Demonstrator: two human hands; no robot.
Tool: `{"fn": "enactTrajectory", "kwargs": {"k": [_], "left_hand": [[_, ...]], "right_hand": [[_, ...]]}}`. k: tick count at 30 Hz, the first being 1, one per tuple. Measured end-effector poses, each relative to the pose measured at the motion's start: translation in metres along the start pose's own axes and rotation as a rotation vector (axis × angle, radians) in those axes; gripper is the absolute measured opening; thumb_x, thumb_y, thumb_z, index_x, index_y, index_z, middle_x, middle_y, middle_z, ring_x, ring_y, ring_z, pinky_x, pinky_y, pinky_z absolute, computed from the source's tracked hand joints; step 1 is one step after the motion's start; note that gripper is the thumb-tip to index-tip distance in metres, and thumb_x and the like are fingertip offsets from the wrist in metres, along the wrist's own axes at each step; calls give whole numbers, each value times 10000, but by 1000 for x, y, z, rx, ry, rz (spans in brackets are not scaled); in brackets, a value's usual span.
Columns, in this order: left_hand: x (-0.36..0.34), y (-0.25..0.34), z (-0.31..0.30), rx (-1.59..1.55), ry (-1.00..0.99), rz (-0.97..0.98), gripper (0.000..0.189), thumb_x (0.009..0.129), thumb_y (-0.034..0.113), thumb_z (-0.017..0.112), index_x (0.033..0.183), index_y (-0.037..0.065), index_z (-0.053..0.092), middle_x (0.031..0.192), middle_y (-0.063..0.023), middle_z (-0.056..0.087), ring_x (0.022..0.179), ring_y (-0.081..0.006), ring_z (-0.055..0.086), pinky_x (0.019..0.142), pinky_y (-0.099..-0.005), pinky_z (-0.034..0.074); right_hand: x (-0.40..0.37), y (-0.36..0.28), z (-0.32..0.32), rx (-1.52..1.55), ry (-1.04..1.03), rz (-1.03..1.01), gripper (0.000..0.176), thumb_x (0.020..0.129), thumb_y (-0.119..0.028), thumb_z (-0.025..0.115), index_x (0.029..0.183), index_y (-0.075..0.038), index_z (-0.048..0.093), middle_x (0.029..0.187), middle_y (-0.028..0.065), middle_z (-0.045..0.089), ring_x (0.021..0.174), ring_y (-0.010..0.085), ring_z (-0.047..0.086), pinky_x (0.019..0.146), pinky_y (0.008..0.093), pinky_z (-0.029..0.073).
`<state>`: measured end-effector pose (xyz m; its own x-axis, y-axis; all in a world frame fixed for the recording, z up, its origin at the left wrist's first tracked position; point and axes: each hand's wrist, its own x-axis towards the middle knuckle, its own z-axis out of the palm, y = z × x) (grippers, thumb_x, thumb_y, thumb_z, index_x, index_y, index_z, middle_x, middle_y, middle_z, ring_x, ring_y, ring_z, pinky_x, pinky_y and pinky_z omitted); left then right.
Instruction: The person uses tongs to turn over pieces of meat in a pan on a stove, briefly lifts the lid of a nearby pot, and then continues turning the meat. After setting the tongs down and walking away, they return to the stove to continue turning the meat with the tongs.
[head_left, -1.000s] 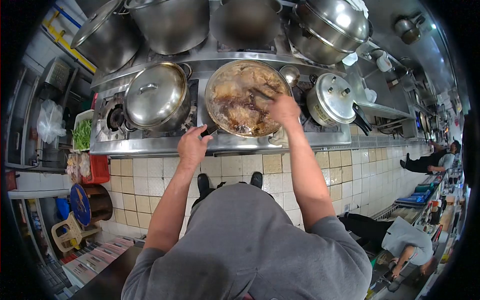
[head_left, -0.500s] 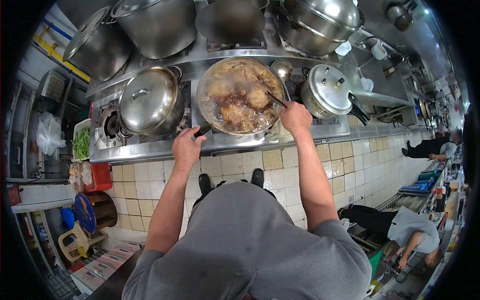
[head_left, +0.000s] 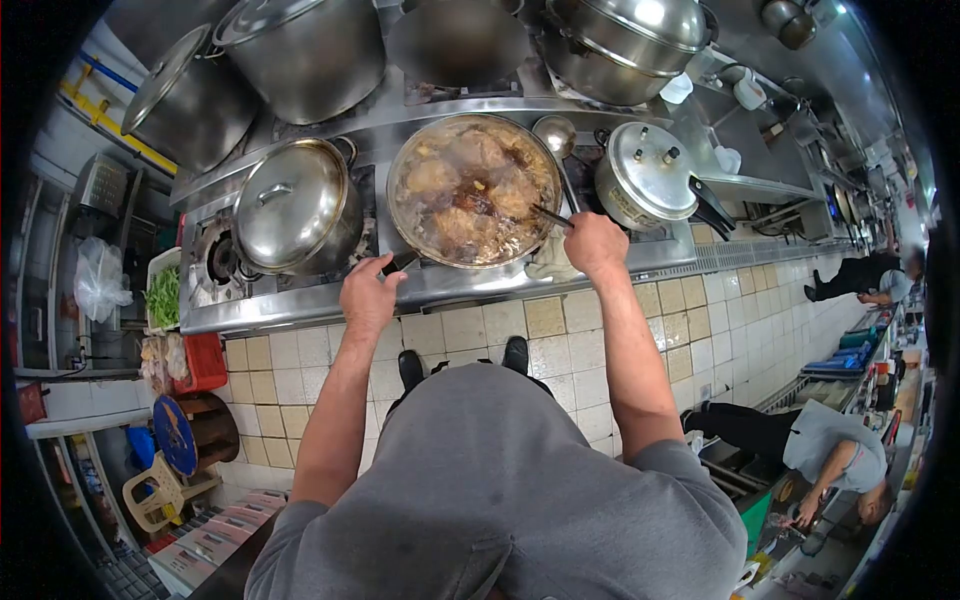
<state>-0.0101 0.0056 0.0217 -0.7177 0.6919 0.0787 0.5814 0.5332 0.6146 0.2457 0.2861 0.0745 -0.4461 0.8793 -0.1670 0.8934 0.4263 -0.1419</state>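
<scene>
A wide round pan (head_left: 392, 190) of bubbling brown liquid with several browned pieces of food (head_left: 515, 195) stands on the steel stove (head_left: 300, 305). My right hand (head_left: 597, 243) is closed around a dark, thin utensil (head_left: 552, 216), whose far end reaches into the liquid at the pan's right side. At the pan's lower left, my left hand (head_left: 369, 293) has its fingers apart beside a dark handle (head_left: 401, 263); whether it touches the handle is unclear. A light cloth (head_left: 550, 262) lies on the stove edge below the pan, near my right hand.
A lidded pot (head_left: 292, 205) stands left of the pan, a ladle (head_left: 555, 134) and a pressure cooker (head_left: 648, 175) right of it. Large pots (head_left: 300, 60) line the back. Two other people (head_left: 835, 450) are at the right. A red crate (head_left: 205, 362) sits at the left.
My right hand and the utensil have shifted slightly relative to the pan, and the food piece at its tip sits lower in the liquid. The view has shifted a little.
</scene>
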Motion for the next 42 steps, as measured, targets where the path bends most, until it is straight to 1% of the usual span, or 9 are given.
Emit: {"fn": "enactTrajectory", "kwargs": {"k": [3, 5, 9, 12, 15, 21, 28, 37, 42], "left_hand": [[1, -6, 3, -5, 3, 9, 456, 820, 274, 873, 1235, 108, 786, 1235, -108, 756, 1123, -333, 714, 972, -409, 566], [3, -8, 5, -2, 4, 27, 459, 819, 272, 874, 1237, 107, 786, 1239, -115, 756, 1129, -336, 713, 978, -411, 564], [1, -2, 1, 2, -22, -21, 466, 817, 273, 877, 1242, 105, 786, 1255, -134, 752, 1154, -341, 706, 997, -415, 560], [1, -5, 2, 13, 0, -8, 467, 815, 273, 878, 1242, 106, 787, 1262, -140, 750, 1162, -342, 704, 1003, -414, 559], [1, -6, 4, 16, 1, -2, 467, 816, 276, 877, 1243, 110, 787, 1264, -138, 750, 1164, -340, 703, 1005, -409, 558], [1, -1, 0, 31, -11, -21, 458, 824, 288, 867, 1242, 119, 787, 1258, -111, 753, 1157, -330, 705, 995, -407, 560], [2, -7, 3, 7, 1, 10, 461, 819, 293, 870, 1236, 114, 786, 1258, -95, 752, 1139, -328, 709, 983, -410, 564], [-1, -5, 2, 32, 34, 38, 460, 823, 285, 871, 1239, 113, 782, 1221, -100, 751, 1115, -341, 709, 955, -418, 568], [-1, -8, 4, 18, 22, 30, 466, 821, 278, 872, 1245, 111, 779, 1230, -96, 751, 1116, -338, 710, 957, -415, 567]], "right_hand": [[-2, 4, 8, -12, -2, 2, 221, 948, -307, 690, 1032, -145, 815, 1035, 160, 790, 1012, 388, 755, 879, 513, 599], [-8, 1, 9, 5, -20, -27, 244, 911, -205, 624, 1007, -92, 817, 1048, 221, 783, 1015, 402, 765, 897, 507, 606], [-16, -2, 9, -7, -25, -40, 243, 902, -187, 625, 1006, -68, 811, 1034, 234, 780, 1018, 403, 765, 901, 506, 604], [-22, -8, -12, 38, 5, 16, 248, 910, -225, 647, 1008, -61, 805, 1042, 237, 779, 1017, 415, 761, 910, 507, 600], [-12, -11, -21, 156, 85, 35, 352, 945, -362, 679, 1034, -44, 800, 1101, 241, 773, 1073, 418, 747, 936, 506, 592], [30, -30, -19, 126, -65, 57, 408, 956, -368, 669, 1128, -19, 791, 1174, 243, 764, 1125, 406, 736, 975, 489, 586], [56, -37, -10, 138, -97, 64, 403, 949, -357, 664, 1121, -17, 796, 1199, 242, 757, 1144, 400, 731, 991, 484, 582], [21, -19, 23, 229, 133, -67, 289, 926, -334, 701, 1103, -130, 802, 1058, 219, 771, 1029, 421, 736, 892, 530, 582], [-2, 5, 56, 284, 274, -141, 339, 946, -300, 715, 1265, -193, 756, 1014, 189, 772, 977, 411, 738, 855, 542, 578]]}}
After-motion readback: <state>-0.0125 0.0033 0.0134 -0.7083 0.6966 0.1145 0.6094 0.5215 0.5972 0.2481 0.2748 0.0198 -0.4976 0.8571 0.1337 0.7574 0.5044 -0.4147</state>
